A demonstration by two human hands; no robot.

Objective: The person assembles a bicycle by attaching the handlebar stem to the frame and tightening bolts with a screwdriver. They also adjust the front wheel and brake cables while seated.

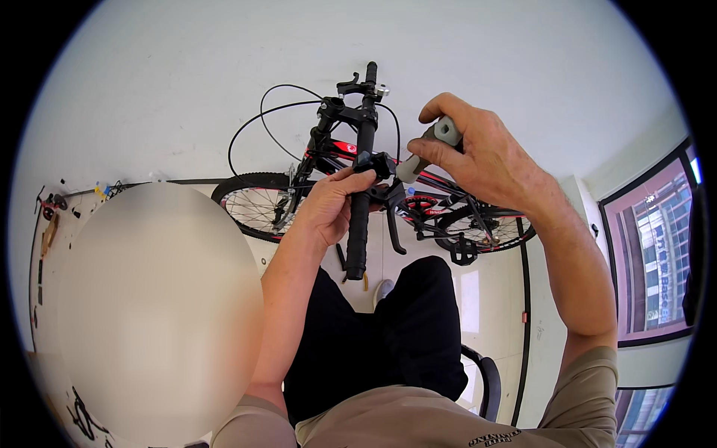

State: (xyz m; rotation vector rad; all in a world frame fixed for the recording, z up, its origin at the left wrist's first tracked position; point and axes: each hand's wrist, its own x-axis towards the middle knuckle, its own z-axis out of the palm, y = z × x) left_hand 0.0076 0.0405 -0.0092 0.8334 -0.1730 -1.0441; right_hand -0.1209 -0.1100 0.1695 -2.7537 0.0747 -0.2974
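In front of me stands a black and red bicycle [346, 148], its black handlebar [365, 138] pointing toward me. My left hand [332, 200] is closed at the handlebar, thumb and fingers against the black clamp of the near brake lever [394, 228]. My right hand [489, 153] grips a grey-handled screwdriver [409, 169], tilted down toward that clamp from the right. The butt of the handle, with a hole in it, shows between thumb and fingers. The tool's tip is not clearly visible, so I cannot tell whether it touches the clamp.
The bicycle's front wheel [250, 205] is at left and its rear wheel [485, 224] at right, near a white wall [224, 67]. Loose cables [258, 116] arch beside the handlebar. A black chair arm [489, 384] is by my right leg. Parts and tools lie along the floor at far left.
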